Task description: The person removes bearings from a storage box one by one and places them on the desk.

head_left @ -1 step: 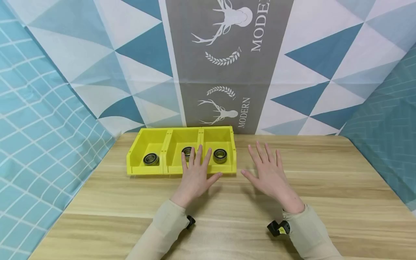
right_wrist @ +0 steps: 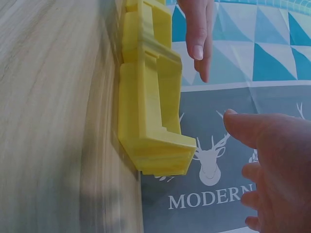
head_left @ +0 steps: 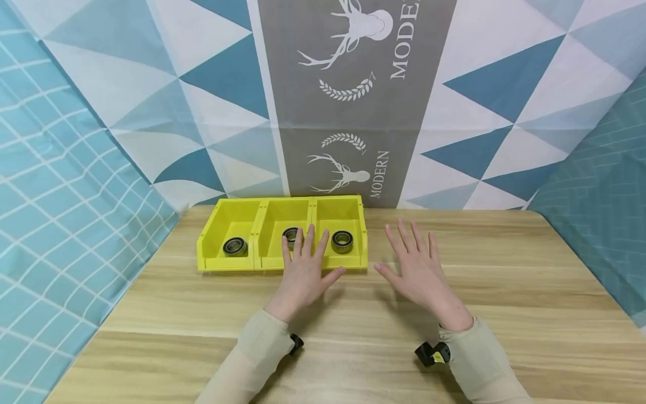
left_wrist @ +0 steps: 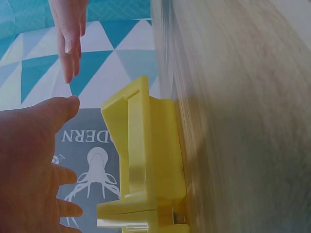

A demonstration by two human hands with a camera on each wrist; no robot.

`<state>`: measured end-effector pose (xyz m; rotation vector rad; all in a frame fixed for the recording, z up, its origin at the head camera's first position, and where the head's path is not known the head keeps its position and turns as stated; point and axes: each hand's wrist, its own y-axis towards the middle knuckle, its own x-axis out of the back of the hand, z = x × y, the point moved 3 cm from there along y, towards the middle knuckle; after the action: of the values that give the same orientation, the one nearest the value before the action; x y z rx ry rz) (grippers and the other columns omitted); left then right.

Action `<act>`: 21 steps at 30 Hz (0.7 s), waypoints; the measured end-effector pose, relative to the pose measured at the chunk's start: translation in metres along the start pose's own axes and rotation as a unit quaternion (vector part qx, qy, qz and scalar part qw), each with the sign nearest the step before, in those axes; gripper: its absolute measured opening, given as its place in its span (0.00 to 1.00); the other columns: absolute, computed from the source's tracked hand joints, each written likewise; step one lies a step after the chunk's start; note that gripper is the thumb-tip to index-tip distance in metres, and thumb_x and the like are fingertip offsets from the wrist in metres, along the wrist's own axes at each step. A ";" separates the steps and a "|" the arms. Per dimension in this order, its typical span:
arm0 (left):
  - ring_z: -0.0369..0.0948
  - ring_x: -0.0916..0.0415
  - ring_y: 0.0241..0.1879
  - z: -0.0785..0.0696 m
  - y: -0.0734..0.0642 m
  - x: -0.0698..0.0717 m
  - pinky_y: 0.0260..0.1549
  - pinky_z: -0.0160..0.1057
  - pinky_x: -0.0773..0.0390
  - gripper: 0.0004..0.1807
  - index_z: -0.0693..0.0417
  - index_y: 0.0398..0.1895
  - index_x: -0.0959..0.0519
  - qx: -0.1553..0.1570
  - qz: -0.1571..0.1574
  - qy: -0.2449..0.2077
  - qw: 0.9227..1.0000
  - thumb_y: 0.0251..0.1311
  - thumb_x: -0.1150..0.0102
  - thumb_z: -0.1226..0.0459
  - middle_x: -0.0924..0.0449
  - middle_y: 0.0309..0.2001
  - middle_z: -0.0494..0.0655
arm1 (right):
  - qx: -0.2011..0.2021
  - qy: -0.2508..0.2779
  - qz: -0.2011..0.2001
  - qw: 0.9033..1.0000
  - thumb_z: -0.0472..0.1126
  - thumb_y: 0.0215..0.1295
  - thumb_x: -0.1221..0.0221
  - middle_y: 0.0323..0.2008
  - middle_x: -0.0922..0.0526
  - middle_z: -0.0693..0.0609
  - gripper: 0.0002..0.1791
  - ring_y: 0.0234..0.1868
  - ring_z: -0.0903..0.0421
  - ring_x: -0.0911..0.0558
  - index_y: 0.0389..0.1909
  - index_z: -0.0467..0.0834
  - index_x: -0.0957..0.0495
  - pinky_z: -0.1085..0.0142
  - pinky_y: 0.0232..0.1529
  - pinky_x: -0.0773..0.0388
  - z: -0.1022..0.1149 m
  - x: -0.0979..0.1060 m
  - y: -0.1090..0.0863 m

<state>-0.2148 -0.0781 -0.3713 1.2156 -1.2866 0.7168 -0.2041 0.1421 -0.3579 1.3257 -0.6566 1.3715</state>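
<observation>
Left hand [head_left: 303,278] spread, holding nothing, above table [head_left: 363,342], fingers in front of middle compartment of yellow bin [head_left: 225,265]. Left bearing [head_left: 235,253], middle bearing [head_left: 285,233] (partly behind my fingers), right bearing [head_left: 342,249]: one per compartment. Right hand [head_left: 418,272] spread too, just right of bin, empty. To hover well, I'd hold both palms steady, fingers clear of bin rim. Versus earlier frame: no shift I see.

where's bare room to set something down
The light wooden tabletop is bare between the right hand and its right edge, and left of the left hand, in front of the yellow plastic bin. Crowded: the bin, holding three dark metal rings.
</observation>
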 end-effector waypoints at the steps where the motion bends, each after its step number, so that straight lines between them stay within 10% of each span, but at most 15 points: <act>1: 0.58 0.65 0.69 0.000 0.000 0.000 0.62 0.62 0.70 0.46 0.46 0.71 0.52 0.000 -0.001 -0.003 1.000 0.54 0.54 0.35 0.60 0.71 0.56 | 0.000 0.001 0.000 1.000 0.63 0.60 0.51 0.71 0.60 0.45 0.43 0.71 0.43 0.64 0.71 0.48 0.55 0.43 0.64 0.74 0.001 0.000 0.000; 13: 0.57 0.66 0.69 0.002 -0.001 0.003 0.62 0.62 0.69 0.46 0.46 0.71 0.51 0.010 0.002 -0.013 1.000 0.54 0.53 0.36 0.59 0.71 0.56 | 0.009 0.003 0.006 1.000 0.61 0.61 0.51 0.71 0.57 0.43 0.43 0.70 0.41 0.60 0.71 0.48 0.55 0.41 0.65 0.69 0.007 0.000 0.003; 21: 0.58 0.62 0.69 0.007 0.002 0.001 0.63 0.61 0.64 0.48 0.50 0.71 0.51 0.010 0.000 -0.025 1.000 0.51 0.44 0.41 0.57 0.70 0.59 | 0.065 0.031 -0.022 0.997 0.45 0.62 0.47 0.66 0.42 0.40 0.34 0.66 0.41 0.42 0.67 0.40 0.45 0.46 0.64 0.48 0.024 -0.011 0.030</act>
<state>-0.2188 -0.0847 -0.3709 1.2562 -1.3232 0.7043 -0.2250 0.1086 -0.3541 1.3872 -0.5012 1.4336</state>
